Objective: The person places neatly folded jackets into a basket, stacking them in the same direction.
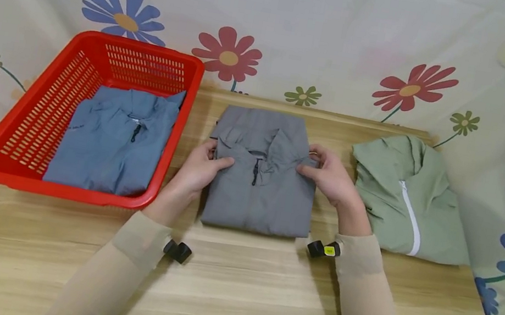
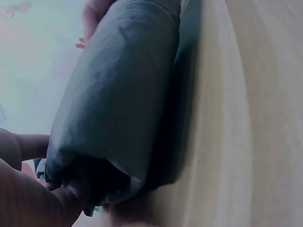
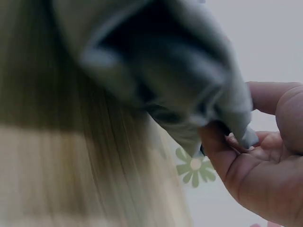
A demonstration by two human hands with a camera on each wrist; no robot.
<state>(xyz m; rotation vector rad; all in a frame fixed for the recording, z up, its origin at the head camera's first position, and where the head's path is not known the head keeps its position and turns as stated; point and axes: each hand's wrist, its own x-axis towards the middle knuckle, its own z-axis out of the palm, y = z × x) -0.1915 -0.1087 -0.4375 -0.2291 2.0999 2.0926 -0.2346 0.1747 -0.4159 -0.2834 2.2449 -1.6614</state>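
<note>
A folded grey jacket (image 1: 259,198) with a stand-up collar and a short dark zip pull lies in the middle of the table. My left hand (image 1: 200,167) pinches its left edge near the collar, thumb on top and fingers underneath. On the opposite edge my right hand (image 1: 329,176) grips the cloth the same way. In the left wrist view the folded grey jacket (image 2: 113,90) shows its rolled side, with the left hand's fingers tucked into the fold. The right wrist view has the jacket's corner (image 3: 189,80) between thumb and fingers, slightly blurred.
At the left stands a red plastic basket (image 1: 22,183) holding a folded blue jacket (image 1: 107,155). A folded green jacket (image 1: 410,201) with a white zip lies to the right. Behind the wooden table (image 1: 238,300) hangs a flower-printed cloth (image 1: 342,39).
</note>
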